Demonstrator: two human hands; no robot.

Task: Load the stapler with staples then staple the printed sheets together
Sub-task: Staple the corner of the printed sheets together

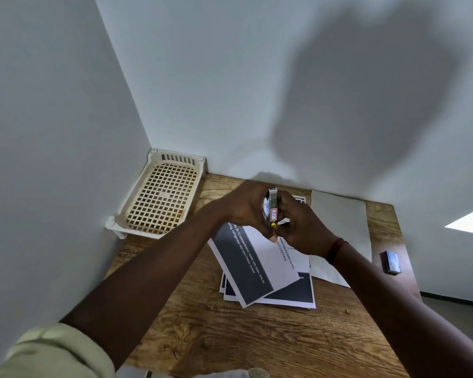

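Note:
A small metal stapler with a red-framed "31" sticker is held up above the table between both hands. My left hand wraps round it from the left, and my right hand grips its right side and lower end, where a yellow tip shows. Whether the stapler is opened is hidden by the fingers. Under the hands lie the printed sheets, a loose fanned stack with dark grey bands and white text. A small dark staple box sits near the table's right edge.
A cream plastic mesh tray stands in the back left corner against the walls. A blank white sheet lies at the back right. The wooden table ends at the right, with floor beyond. White walls close the left and back.

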